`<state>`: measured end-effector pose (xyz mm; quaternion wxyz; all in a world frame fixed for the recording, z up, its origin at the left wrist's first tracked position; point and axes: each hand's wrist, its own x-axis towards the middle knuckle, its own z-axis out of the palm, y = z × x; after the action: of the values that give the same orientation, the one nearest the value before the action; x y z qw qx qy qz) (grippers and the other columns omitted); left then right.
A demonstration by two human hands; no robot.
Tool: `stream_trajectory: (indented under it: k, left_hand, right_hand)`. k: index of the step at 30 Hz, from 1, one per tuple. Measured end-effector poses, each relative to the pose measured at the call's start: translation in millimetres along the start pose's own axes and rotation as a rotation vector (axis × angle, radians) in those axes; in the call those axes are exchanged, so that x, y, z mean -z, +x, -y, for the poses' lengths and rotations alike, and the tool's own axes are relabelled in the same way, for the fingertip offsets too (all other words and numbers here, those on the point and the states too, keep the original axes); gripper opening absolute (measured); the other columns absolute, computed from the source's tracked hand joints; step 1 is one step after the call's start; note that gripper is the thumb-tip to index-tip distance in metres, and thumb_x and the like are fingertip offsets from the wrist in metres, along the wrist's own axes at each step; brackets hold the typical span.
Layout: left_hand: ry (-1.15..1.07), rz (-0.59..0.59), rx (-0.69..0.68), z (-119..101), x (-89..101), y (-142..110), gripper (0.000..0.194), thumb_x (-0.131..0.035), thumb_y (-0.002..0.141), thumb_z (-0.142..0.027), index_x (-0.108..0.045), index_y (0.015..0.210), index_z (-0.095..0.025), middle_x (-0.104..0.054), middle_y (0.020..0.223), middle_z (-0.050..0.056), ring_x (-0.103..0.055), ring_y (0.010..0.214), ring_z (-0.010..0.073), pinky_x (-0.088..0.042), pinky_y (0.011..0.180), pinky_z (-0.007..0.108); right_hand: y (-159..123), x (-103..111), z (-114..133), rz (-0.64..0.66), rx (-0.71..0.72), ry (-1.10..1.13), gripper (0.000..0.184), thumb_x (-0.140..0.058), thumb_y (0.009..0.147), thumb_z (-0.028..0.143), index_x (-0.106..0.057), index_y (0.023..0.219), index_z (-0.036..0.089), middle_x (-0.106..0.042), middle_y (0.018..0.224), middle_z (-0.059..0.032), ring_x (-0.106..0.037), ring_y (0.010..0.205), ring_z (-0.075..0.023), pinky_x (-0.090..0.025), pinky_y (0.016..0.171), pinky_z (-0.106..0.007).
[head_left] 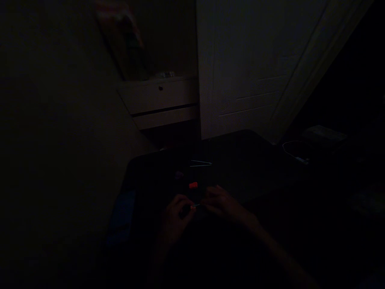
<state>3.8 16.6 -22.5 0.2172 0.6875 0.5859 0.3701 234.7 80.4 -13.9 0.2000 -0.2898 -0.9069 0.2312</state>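
Observation:
The scene is very dark. My left hand [177, 212] is closed in a pinch on a small orange-red piece [193, 207] at its fingertips. From the right, my right hand [218, 200] has its fingers pressed together around a thin light-coloured item [197, 205] whose tip reaches the piece; its kind cannot be made out. Just beyond the hands an orange-red block [193, 185] lies on the dark tabletop [240, 160]. Farther off are a dim purplish lump [179, 174] and a pair of thin metal prongs [201, 163] forming a V, like tweezers.
A bluish flat object [122, 212] lies at the table's left edge. Behind the table are a drawer unit [168, 96] and a pale panelled door [240, 72]. To the right, a white cable [288, 150] runs by a box-like object [325, 134].

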Motion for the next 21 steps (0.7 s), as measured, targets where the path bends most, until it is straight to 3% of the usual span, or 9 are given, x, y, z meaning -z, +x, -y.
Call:
stream_trajectory:
  k: [4,9,15,21]
  left_hand:
    - [0.022,0.001,0.011,1.1,0.2,-0.4,0.005,-0.073,0.088,-0.026,-0.077,0.091,-0.027,-0.073,0.100,0.001,-0.067,0.076,0.0157,-0.055,0.071,0.027]
    - [0.032,0.020,0.009,1.2,1.6,0.6,0.006,-0.072,0.089,-0.028,-0.078,0.090,-0.027,-0.074,0.100,0.001,-0.069,0.078,0.0166,-0.054,0.071,0.028]
    - [0.018,0.000,0.007,-1.8,1.9,0.4,0.005,-0.073,0.087,-0.026,-0.078,0.089,-0.027,-0.074,0.099,0.001,-0.069,0.080,0.0169,-0.055,0.073,0.028]
    - [0.028,-0.002,0.016,-1.3,1.2,0.1,0.007,-0.071,0.089,-0.030,-0.078,0.089,-0.027,-0.074,0.099,0.002,-0.067,0.075,0.0162,-0.054,0.070,0.028]
  right_hand:
    - [0.9,2.7,-3.2,0.039,0.046,0.021,0.018,-0.060,0.107,0.027,-0.077,0.108,0.022,-0.064,0.101,-0.0033,-0.061,0.096,-0.0186,-0.041,0.093,-0.036]
    - [1.0,-1.8,-6.3,-0.023,0.028,0.002,0.023,-0.065,0.104,0.025,-0.076,0.125,0.028,-0.067,0.102,-0.0035,-0.061,0.098,-0.0194,-0.040,0.090,-0.035]
    - [0.1,-3.6,-5.5,-0.052,0.059,-0.004,0.025,-0.064,0.103,0.017,-0.078,0.121,0.028,-0.066,0.104,-0.0051,-0.060,0.100,-0.0199,-0.041,0.089,-0.034]
    - [-2.0,-3.1,-4.7,-0.028,0.098,-0.029,0.034,-0.060,0.103,0.014,-0.074,0.129,0.030,-0.064,0.105,-0.0062,-0.057,0.100,-0.0212,-0.043,0.089,-0.035]
